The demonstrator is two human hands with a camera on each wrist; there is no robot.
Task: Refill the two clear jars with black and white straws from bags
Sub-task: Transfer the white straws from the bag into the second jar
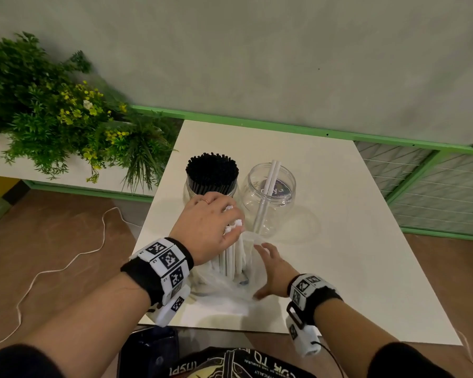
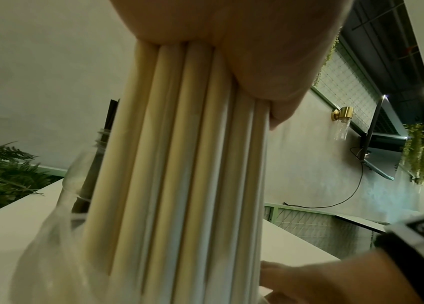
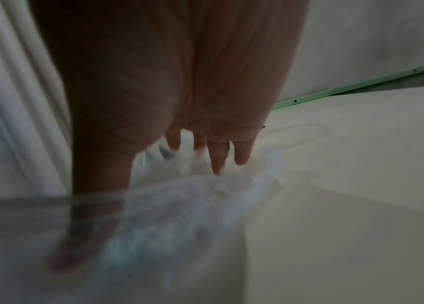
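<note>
My left hand (image 1: 210,225) grips the top of an upright bundle of white straws (image 1: 234,257) whose lower ends stand in a crumpled clear plastic bag (image 1: 224,290) on the white table. In the left wrist view the white straws (image 2: 179,164) fill the middle under my palm. My right hand (image 1: 271,268) is spread open, fingers straight, resting on the bag (image 3: 179,205) just right of the bundle. Behind stand two clear jars: the left jar (image 1: 189,190) is packed with black straws (image 1: 212,170); the right jar (image 1: 269,197) holds two white straws (image 1: 268,186).
The white table (image 1: 339,214) has a green-framed rail (image 1: 257,122) along the wall behind it. A planter with green foliage (image 1: 52,110) sits to the left. A white cable (image 1: 66,263) lies on the brown floor at left.
</note>
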